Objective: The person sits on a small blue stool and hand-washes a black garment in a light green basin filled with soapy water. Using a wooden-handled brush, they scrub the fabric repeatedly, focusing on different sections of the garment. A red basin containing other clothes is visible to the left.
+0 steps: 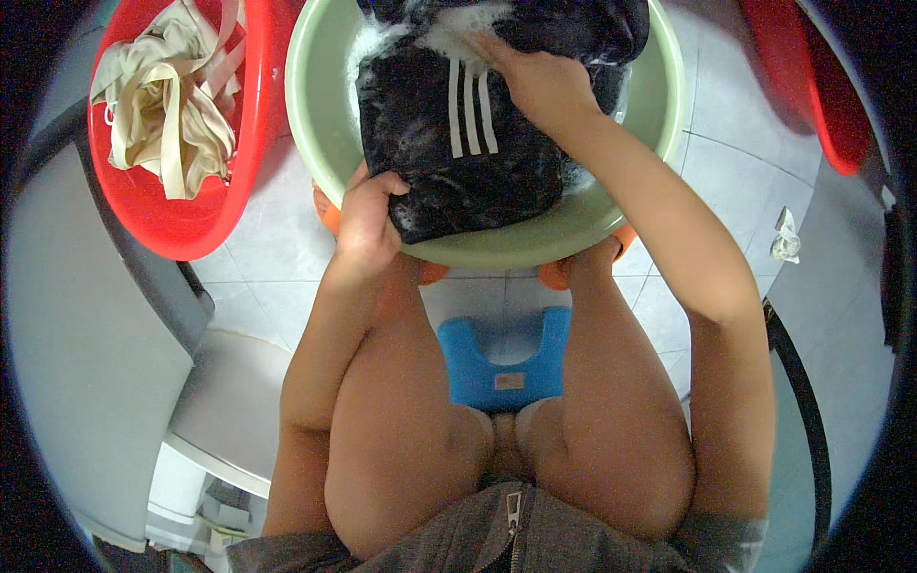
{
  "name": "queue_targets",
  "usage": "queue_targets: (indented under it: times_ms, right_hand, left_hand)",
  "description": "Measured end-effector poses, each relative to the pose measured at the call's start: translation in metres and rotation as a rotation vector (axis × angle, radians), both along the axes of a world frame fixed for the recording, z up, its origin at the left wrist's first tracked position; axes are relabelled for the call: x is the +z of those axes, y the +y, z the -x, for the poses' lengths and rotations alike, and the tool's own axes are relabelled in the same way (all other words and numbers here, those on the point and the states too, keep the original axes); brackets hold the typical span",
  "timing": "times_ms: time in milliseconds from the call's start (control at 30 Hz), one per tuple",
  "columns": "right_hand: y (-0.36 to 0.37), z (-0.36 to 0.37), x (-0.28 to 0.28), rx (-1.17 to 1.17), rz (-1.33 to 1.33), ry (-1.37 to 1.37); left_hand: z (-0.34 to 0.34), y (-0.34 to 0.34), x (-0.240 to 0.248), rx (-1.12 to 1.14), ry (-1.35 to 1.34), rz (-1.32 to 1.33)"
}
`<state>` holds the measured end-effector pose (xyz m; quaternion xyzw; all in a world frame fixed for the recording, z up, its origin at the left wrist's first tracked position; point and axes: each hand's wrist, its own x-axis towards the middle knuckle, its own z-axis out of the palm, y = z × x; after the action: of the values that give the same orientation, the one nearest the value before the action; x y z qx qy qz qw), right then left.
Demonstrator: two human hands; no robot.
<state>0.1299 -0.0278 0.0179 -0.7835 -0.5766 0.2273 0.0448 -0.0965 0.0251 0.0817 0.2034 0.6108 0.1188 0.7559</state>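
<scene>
A black fabric item (425,143), roughly rectangular and bag-like with three white stripes, lies wet and soapy in a pale green basin (325,143). My left hand (371,215) pinches its near left corner, thumb on top, close to the basin's near rim. Farther in, my right hand (544,81) rests on the upper part of the fabric, beside the top of the stripes. White foam (458,33) covers the fingertips of that hand, so their grip is hidden. More dark fabric (573,29) is bunched at the far side of the basin.
At the left, a red basin (181,239) holds a cream cloth bag (172,124) with straps. Another red container (831,115) stands at the far right. A blue plastic piece (506,382) with a curved cutout sits between my legs. A crumpled white scrap (786,237) lies on the tiled floor.
</scene>
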Motion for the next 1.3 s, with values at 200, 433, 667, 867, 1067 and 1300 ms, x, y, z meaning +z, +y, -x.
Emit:
queue_targets:
  times_ms: [200,433,667,867,1067,1300]
  right_hand:
    - [-0.069,0.015,0.060,-0.216,0.026,0.387]
    - [-0.080,0.034,0.086,0.017,0.356,0.312]
    - [-0.033,0.010,0.023,0.304,0.200,0.055]
    - [-0.022,-0.010,0.003,0.001,0.159,-0.023]
    - [-0.043,0.017,0.013,-0.205,0.083,0.421]
    - [-0.062,0.046,0.066,0.087,0.372,0.464]
  left_hand:
    - [-0.004,0.008,0.016,-0.566,0.424,-1.224]
    - [-0.030,-0.018,0.006,-1.566,0.375,-1.231]
    - [-0.006,-0.014,-0.026,-1.503,0.151,-1.286]
    - [0.001,-0.011,-0.007,-1.418,0.127,-1.244]
    - [0.003,-0.011,-0.005,-1.332,0.154,-1.210]
    - [0.005,-0.010,-0.007,-1.313,0.122,-1.261]
